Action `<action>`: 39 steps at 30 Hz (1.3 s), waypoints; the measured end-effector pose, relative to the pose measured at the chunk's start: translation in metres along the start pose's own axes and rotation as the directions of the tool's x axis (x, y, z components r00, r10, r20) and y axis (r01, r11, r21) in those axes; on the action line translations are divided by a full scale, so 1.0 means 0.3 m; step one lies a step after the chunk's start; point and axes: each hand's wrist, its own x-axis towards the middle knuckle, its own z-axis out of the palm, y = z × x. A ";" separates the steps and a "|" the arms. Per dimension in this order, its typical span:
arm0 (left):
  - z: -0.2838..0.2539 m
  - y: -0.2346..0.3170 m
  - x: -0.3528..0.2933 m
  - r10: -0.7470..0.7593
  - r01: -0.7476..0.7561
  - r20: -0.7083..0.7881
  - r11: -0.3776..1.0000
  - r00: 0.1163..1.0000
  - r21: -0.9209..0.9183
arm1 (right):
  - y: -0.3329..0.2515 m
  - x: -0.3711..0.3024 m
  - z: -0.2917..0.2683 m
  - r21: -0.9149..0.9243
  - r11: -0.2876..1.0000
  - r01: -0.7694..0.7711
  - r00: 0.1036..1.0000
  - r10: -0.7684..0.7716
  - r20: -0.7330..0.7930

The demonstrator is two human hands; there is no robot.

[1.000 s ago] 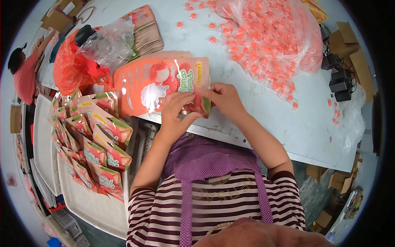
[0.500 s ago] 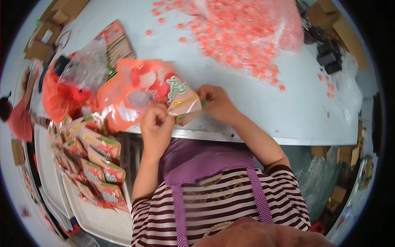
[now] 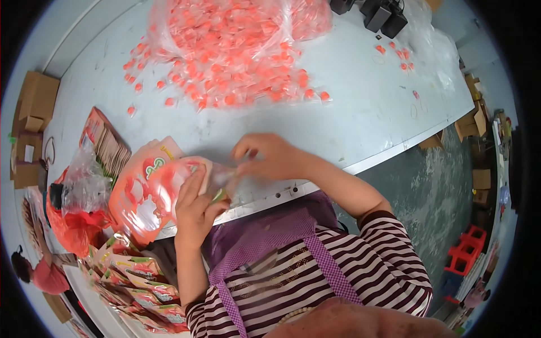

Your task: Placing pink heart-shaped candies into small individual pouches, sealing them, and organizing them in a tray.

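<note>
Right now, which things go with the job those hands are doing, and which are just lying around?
Seem to belong:
pink pouch, held by the left hand
right hand, blurred, near its edge
probably the wrapped orange pieces and grouped pouches

Seem just lying about:
black boxes
cardboard boxes
red plastic thing

The left hand (image 3: 194, 207) holds the end of a shiny pink pouch (image 3: 179, 176) at the edge of the pale blue worktop (image 3: 360, 118). The right hand (image 3: 269, 158) is blurry, just beside that end. Behind them sits a big heap of little orange pieces (image 3: 236, 70) in clear wraps. Plump pouches (image 3: 143, 281) stand in rows at the lower left.
</note>
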 end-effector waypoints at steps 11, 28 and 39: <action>0.139 -0.143 -0.008 -0.313 0.286 -0.120 0.937 0.942 -0.199 | -0.470 -0.285 -0.237 0.094 0.488 0.868 0.492 -0.815 -0.307; 0.148 -0.187 -0.039 -0.322 0.295 -0.116 0.933 0.940 -0.204 | -0.371 -0.029 -0.078 -0.176 0.806 0.566 0.786 -0.591 -0.179; 0.118 -0.150 -0.057 -0.473 0.446 -0.064 0.862 0.879 -0.241 | -0.438 -0.051 0.044 -0.693 0.241 0.679 0.362 -0.932 0.030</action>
